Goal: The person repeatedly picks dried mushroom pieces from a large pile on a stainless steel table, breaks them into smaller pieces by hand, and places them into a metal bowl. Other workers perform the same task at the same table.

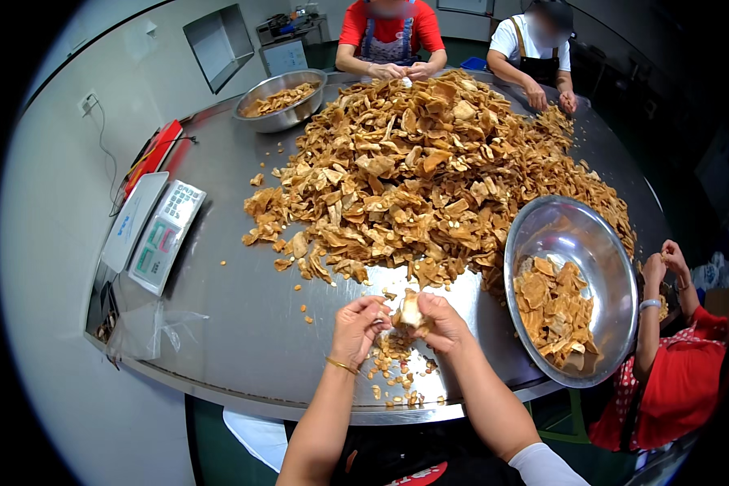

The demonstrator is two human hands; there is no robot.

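Observation:
My right hand (pixel 444 323) grips a pale-faced dried slice (pixel 411 311), brown along its edge, above the near part of the steel table. Close on its left is my left hand (pixel 359 328), thumb and fingertips drawn together. Whether a small bit sits between those fingertips is too small to tell. Beneath both hands lies a scatter of small seeds and crumbs (pixel 394 352). A large heap of dried brown slices (pixel 401 176) rises just beyond them. To the right, a tilted steel basin (pixel 607 267) holds more dried slices (pixel 549 304).
Another steel bowl with slices (pixel 285 118) stands at the far left. A digital scale (pixel 164 237), a red box (pixel 154 155) and a clear plastic bag (pixel 151 331) line the table's left side. Co-workers handle pieces at the far side and right. The rounded steel edge (pixel 401 415) runs before me.

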